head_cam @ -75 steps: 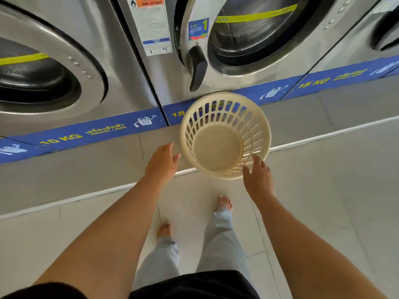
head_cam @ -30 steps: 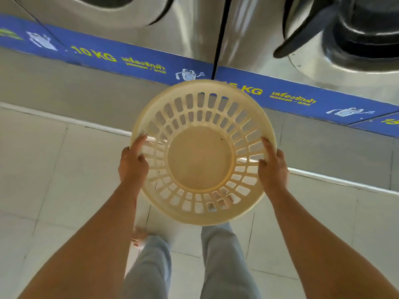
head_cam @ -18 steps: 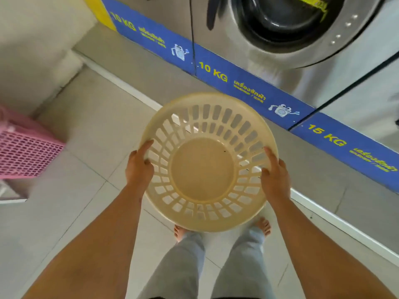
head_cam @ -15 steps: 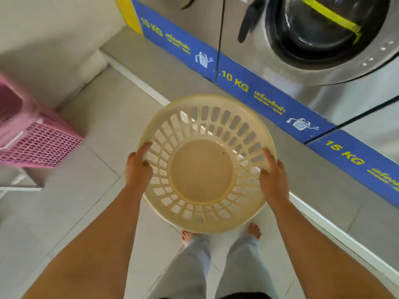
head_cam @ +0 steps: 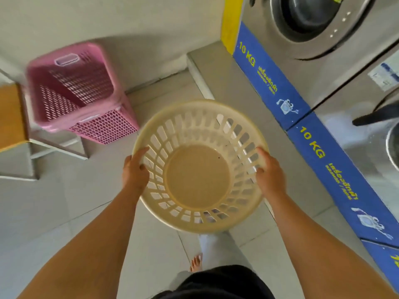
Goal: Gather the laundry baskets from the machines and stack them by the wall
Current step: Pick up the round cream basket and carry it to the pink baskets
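1. Cream round laundry basket (head_cam: 199, 167) is up in the air, empty, held over the floor beside the 10 KG washing machines (head_cam: 319, 50).
2. Left hand (head_cam: 135, 169) and right hand (head_cam: 269, 171) each squeeze the rim on opposite sides.
3. Pink laundry basket (head_cam: 75, 91) sits by the wall (head_cam: 129, 22). I think the cream one still has to be carried there and stacked.

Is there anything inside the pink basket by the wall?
The pink basket looks empty: its mesh walls show bare down the inside. Its very bottom is hidden by the near rim, so a small item there cannot be ruled out.
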